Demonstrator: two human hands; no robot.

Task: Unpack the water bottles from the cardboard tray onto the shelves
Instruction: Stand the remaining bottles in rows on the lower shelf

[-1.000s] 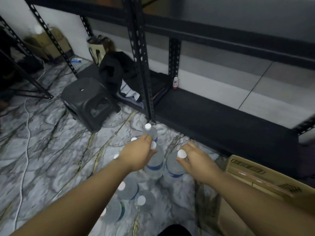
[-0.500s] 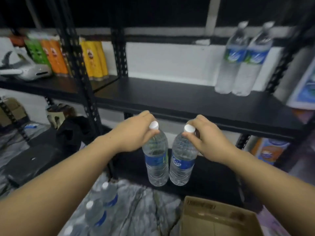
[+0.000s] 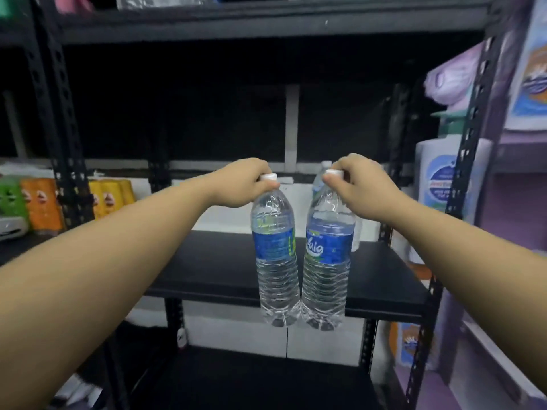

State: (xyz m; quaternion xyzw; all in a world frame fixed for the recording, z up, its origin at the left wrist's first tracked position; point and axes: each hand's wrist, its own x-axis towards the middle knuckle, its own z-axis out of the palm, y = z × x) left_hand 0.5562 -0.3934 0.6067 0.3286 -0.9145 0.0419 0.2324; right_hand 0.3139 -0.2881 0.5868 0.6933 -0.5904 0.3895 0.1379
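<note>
Left grip: the left hand [image 3: 242, 184] is curled round the neck of the left water bottle [image 3: 276, 253], fingers closed just under its white cap [image 3: 268, 176]
Right grip: the right hand [image 3: 359, 187] pinches the neck of the right water bottle [image 3: 327, 255] the same way, thumb and fingers clamped below its white cap [image 3: 334, 172]
Left bottle: hangs upright from the hand, clear, with a blue label that shows a green patch at its right edge
Right bottle: hangs upright just beside the left one, their lower bodies touching or nearly so; blue label with white lettering
Height: both bottles are in the air in front of the middle shelf [image 3: 213, 267], their bases lower than its near edge
Middle shelf: a black board in a black perforated metal rack [image 3: 69, 161]; the part to the left of the bottles is bare
Stored bottles: at least one more bottle [image 3: 321, 179] stands at the far right of the middle shelf, mostly hidden behind the right hand and the held bottle
Upper shelf: a dark board [image 3: 266, 22] crosses the top of the scene
Lower shelf: another black board [image 3: 251, 383] lies near the bottom
Left side: green, orange and yellow packs [image 3: 44, 202] stand in a row on the neighbouring shelf
Right side: a white roll pack with a blue label [image 3: 441, 184] stands far right, purple and white packages [image 3: 453, 75] above it
Cardboard tray: out of view
</note>
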